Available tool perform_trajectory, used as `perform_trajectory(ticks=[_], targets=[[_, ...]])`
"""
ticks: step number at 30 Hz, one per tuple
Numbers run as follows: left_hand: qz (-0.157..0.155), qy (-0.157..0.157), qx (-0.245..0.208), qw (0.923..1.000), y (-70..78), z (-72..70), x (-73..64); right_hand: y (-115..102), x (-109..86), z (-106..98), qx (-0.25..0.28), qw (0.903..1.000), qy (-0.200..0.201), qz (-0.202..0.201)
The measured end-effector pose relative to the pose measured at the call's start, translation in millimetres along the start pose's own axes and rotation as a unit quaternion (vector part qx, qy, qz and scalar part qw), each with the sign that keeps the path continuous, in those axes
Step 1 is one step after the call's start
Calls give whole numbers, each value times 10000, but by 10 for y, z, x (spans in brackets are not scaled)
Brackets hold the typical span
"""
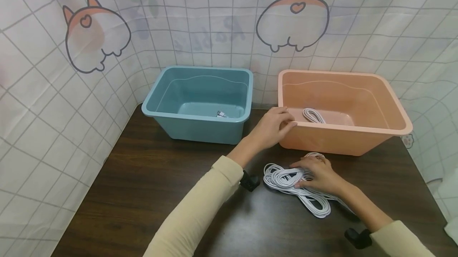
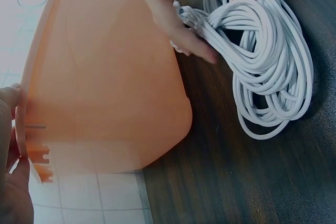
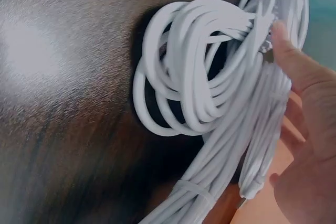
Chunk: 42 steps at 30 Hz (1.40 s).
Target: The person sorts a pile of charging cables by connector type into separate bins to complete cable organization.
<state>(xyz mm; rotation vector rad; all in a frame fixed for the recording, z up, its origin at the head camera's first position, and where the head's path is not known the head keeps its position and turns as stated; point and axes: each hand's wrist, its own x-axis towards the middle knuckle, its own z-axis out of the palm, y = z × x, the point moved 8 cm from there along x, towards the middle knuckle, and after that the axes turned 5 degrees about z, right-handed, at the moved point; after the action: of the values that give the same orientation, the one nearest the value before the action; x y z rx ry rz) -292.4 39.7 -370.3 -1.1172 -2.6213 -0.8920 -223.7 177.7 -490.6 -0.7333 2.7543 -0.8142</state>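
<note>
At its front left corner, the orange bin (image 1: 332,141) has its rim pinched by my left hand (image 1: 270,128). In the left wrist view, fingers and thumb (image 2: 20,182) lie on either side of that rim. My right hand (image 1: 319,174) grips part of a pile of coiled white cables (image 1: 282,178) on the table just in front of the bin. The right wrist view shows the thumb (image 3: 294,64) on a cable bundle; the other fingers are partly hidden behind it. A white coiled cable (image 1: 313,115) lies inside the orange bin.
To the left stands a blue bin (image 1: 200,129), with a white cable's USB plug (image 1: 221,114) showing inside. Both bins stand at the back of the dark wooden table (image 1: 143,193), against a white grid-patterned curtain (image 1: 214,18).
</note>
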Motion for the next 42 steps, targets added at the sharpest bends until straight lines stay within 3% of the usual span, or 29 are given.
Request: perform_trajectory(ticks=[15, 25, 36, 42], targets=[[-97, -71, 108, 9999, -8, 6, 16, -35, 7, -14, 120, 9999, 5, -92], [89, 19, 62, 9999, 33, -24, 10, -100, -72, -135, 204, 9975, 343, -590], [72, 36, 119, 9999, 10, -16, 16, -110, -192, -272, 171, 9969, 589, -501], [40, -12, 90, 10000, 5, -10, 18, -131, -278, -363, -32, 9936, 912, -660]])
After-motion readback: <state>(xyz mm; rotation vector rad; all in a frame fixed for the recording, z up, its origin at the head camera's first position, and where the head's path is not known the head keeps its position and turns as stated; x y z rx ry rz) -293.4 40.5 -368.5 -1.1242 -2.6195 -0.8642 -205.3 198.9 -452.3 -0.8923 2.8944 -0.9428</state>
